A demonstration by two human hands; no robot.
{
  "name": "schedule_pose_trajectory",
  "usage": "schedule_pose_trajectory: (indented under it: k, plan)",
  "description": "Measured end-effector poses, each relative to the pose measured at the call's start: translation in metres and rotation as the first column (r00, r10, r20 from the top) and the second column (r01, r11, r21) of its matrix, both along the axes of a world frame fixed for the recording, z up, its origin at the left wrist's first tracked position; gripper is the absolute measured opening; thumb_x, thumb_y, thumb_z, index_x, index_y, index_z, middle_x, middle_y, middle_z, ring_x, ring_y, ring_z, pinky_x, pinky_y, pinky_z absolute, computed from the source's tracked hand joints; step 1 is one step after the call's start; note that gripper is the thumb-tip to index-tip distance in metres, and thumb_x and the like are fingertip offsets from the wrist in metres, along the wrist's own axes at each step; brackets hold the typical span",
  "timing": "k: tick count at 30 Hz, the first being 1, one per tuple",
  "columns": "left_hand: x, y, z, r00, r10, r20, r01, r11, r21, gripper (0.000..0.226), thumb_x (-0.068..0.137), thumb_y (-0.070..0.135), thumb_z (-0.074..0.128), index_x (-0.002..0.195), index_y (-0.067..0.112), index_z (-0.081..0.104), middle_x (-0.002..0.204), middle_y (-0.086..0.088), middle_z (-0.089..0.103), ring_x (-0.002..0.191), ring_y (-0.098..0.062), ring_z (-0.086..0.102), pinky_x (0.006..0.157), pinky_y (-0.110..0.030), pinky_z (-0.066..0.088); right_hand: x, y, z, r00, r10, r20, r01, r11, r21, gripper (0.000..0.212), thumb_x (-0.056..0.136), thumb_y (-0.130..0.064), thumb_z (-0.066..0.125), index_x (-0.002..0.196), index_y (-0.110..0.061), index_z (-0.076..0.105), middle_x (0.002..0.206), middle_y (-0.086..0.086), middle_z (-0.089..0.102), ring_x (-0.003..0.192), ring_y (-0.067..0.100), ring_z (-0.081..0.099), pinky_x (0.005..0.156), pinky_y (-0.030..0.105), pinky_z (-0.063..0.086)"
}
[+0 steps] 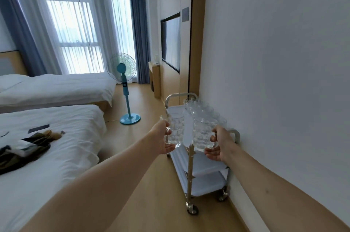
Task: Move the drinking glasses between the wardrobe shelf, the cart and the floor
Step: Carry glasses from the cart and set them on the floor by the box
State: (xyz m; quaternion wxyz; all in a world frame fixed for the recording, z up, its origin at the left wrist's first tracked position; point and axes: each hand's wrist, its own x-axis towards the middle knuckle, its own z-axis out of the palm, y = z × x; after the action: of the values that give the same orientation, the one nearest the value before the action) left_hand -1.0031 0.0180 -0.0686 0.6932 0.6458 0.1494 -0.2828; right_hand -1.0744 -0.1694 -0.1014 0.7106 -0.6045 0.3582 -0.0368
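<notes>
Where writing is sought: no brand, label or lettering can be read on any surface here.
Left hand [164, 138]: fingers curled round the handle of a clear dimpled glass mug [175, 129], held upright in the air over the cart's near end.
Right hand [220, 143]: fingers wrapped through the handle of a second clear dimpled glass mug [203, 134], upright, just beside the first.
Cart: white three-shelf trolley with a metal frame and castors [198, 167], parked against the white wall [284, 61].
Other glasses: a row of clear glasses [203, 109] on the cart's top shelf, along the wall side.
Floor: light wooden planks [151, 203].
Nearby: two white-sheeted beds [56, 137], the near one carrying dark items; a teal standing fan [124, 87] beyond the beds; a wall-mounted black television [171, 42]; curtained window [75, 29].
</notes>
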Motion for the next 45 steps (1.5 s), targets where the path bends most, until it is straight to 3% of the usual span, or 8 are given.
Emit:
schedule_pose_trajectory:
  k: [4, 10, 15, 25, 34, 38, 45]
  plan:
    - [0.022, 0.004, -0.022, 0.996, 0.063, -0.067, -0.061, 0.998, 0.03, 0.024, 0.096, 0.032, 0.053, 0.095, 0.008, 0.056, 0.112, -0.025, 0.057, 0.091, -0.035, 0.061, 0.093, -0.041, 0.056, 0.033, 0.001, -0.026, 0.997, 0.069, -0.044, -0.068, 0.997, 0.026, 0.027, 0.088, -0.039, 0.048, 0.075, -0.015, 0.045, 0.083, 0.019, 0.062, 0.069, 0.03, 0.06, 0.059, 0.032, 0.055]
    - [0.08, 0.01, -0.039, 0.99, 0.101, -0.1, -0.097, 0.994, 0.045, 0.023, 0.097, 0.03, 0.051, 0.098, 0.008, 0.057, 0.135, -0.026, 0.049, 0.104, -0.037, 0.06, 0.094, -0.042, 0.056, 0.092, 0.005, -0.045, 0.99, 0.123, -0.069, -0.12, 0.992, 0.046, 0.026, 0.086, -0.038, 0.047, 0.071, -0.017, 0.044, 0.086, 0.019, 0.062, 0.074, 0.031, 0.059, 0.059, 0.032, 0.054]
    - [0.156, 0.01, -0.047, 0.992, 0.087, -0.087, -0.084, 0.996, 0.042, 0.025, 0.095, 0.031, 0.051, 0.102, 0.008, 0.059, 0.127, -0.028, 0.053, 0.104, -0.037, 0.062, 0.084, -0.042, 0.059, 0.162, 0.007, -0.05, 0.992, 0.106, -0.07, -0.103, 0.994, 0.046, 0.027, 0.086, -0.039, 0.048, 0.075, -0.015, 0.046, 0.086, 0.021, 0.061, 0.071, 0.033, 0.06, 0.056, 0.032, 0.054]
    - [0.319, 0.01, -0.076, 0.989, -0.005, -0.147, 0.009, 1.0, 0.029, 0.026, 0.093, 0.032, 0.054, 0.101, 0.008, 0.059, 0.106, -0.024, 0.058, 0.093, -0.035, 0.064, 0.091, -0.042, 0.058, 0.314, 0.013, -0.074, 0.988, 0.018, -0.155, -0.01, 0.998, 0.058, 0.027, 0.088, -0.039, 0.049, 0.077, -0.014, 0.048, 0.09, 0.021, 0.062, 0.076, 0.033, 0.062, 0.059, 0.033, 0.058]
    - [0.426, 0.015, -0.107, 0.971, -0.062, -0.229, 0.071, 0.997, 0.034, 0.029, 0.096, 0.037, 0.055, 0.1, 0.009, 0.059, 0.104, -0.021, 0.057, 0.088, -0.034, 0.063, 0.078, -0.039, 0.058, 0.402, 0.019, -0.101, 0.964, -0.035, -0.262, 0.052, 0.997, 0.058, 0.027, 0.088, -0.037, 0.05, 0.074, -0.014, 0.047, 0.089, 0.021, 0.062, 0.075, 0.033, 0.062, 0.058, 0.033, 0.058]
    - [0.47, 0.011, -0.123, 0.963, -0.062, -0.264, 0.072, 0.997, 0.029, 0.026, 0.095, 0.035, 0.056, 0.099, 0.009, 0.059, 0.111, -0.022, 0.056, 0.093, -0.035, 0.062, 0.086, -0.04, 0.058, 0.442, 0.016, -0.112, 0.954, -0.058, -0.294, 0.08, 0.995, 0.064, 0.025, 0.086, -0.036, 0.051, 0.073, -0.014, 0.047, 0.089, 0.02, 0.062, 0.074, 0.033, 0.062, 0.06, 0.035, 0.058]
    - [0.546, -0.01, -0.143, 0.958, -0.08, -0.274, 0.099, 0.994, 0.055, 0.026, 0.092, 0.034, 0.058, 0.097, 0.008, 0.06, 0.096, -0.022, 0.057, 0.083, -0.034, 0.063, 0.083, -0.039, 0.059, 0.526, 0.0, -0.133, 0.957, -0.062, -0.283, 0.095, 0.99, 0.105, 0.024, 0.087, -0.033, 0.049, 0.073, -0.013, 0.046, 0.088, 0.019, 0.06, 0.076, 0.032, 0.059, 0.064, 0.035, 0.057]
